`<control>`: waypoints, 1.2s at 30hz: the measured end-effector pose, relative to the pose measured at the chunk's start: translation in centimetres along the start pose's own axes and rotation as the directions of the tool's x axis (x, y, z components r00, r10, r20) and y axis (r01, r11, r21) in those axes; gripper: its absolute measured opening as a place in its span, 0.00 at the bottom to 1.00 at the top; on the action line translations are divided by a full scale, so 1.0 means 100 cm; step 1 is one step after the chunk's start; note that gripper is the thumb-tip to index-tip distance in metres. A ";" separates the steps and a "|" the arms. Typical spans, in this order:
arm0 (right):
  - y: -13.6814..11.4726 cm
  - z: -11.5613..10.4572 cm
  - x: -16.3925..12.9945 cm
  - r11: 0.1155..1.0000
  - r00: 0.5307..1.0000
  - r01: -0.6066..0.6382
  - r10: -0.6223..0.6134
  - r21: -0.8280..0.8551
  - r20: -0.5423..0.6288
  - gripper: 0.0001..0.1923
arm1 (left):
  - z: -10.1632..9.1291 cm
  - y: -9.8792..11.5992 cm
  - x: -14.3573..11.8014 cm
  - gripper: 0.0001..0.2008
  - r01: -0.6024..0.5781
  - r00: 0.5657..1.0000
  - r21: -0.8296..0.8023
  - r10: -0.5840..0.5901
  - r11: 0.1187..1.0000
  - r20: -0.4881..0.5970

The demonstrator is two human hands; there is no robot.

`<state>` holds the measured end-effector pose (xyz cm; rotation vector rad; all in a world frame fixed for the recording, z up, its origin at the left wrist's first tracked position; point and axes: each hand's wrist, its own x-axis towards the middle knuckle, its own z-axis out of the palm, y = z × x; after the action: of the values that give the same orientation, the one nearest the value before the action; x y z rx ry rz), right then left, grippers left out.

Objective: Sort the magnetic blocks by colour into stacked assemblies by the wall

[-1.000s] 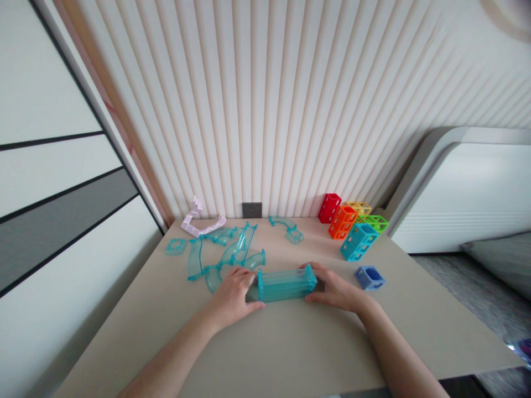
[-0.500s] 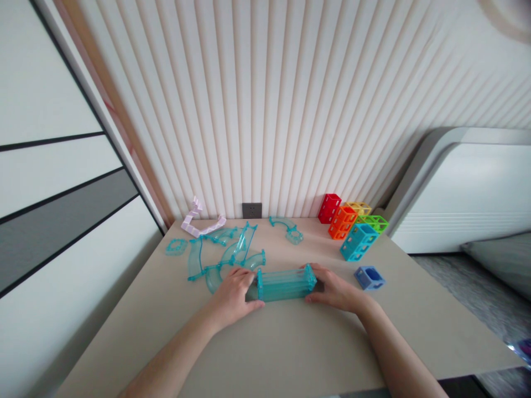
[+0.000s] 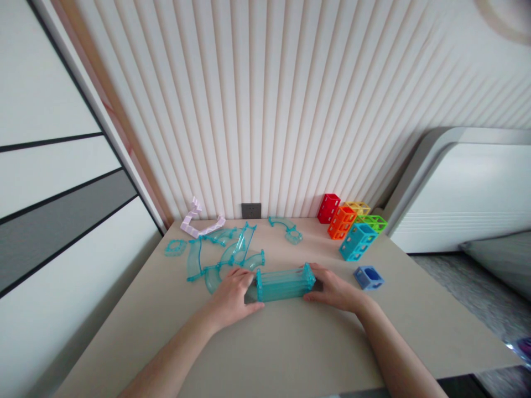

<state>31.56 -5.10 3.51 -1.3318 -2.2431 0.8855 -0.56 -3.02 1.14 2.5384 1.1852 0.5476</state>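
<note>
A stack of teal see-through track pieces (image 3: 284, 284) lies crosswise near the middle of the table, its ends lined up. My left hand (image 3: 234, 293) grips the stack's left end, the thumb low in front and the fingers behind. Curled round the right end is my right hand (image 3: 332, 288), with its thumb at the front edge. Some fingertips of both hands are hidden behind the stack. Just beyond my left hand lie several loose curved teal track pieces (image 3: 238, 251). A blue hollow block (image 3: 368, 277) rests to the right of my right hand.
Stacked hollow blocks stand back right: red (image 3: 328, 209), orange (image 3: 342, 222), teal (image 3: 358, 242), with yellow and green ones behind. A lilac folding chain (image 3: 203, 226), a teal ring piece (image 3: 175, 247) and a curved track (image 3: 283, 223) lie toward the ribbed wall (image 3: 269, 110).
</note>
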 end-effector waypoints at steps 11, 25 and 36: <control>0.006 -0.011 -0.004 0.974 0.998 0.046 -0.055 0.220 0.037 0.34 | -0.001 0.002 -0.001 0.21 -0.002 1.000 -0.024 0.002 1.000 -0.010; 0.061 -0.013 0.051 0.981 0.884 -0.171 0.196 0.097 -0.424 0.33 | 0.004 -0.002 -0.002 0.22 -0.012 1.000 -0.030 0.012 0.999 -0.025; 0.072 -0.003 0.140 0.952 0.923 -0.248 0.176 -0.177 -0.342 0.28 | 0.001 0.000 0.000 0.25 0.012 0.999 0.010 -0.012 1.000 0.030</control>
<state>29.68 9.82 -1.16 -1.7090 -2.0072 0.4497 -0.49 -3.04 1.07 2.5367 1.1951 0.5004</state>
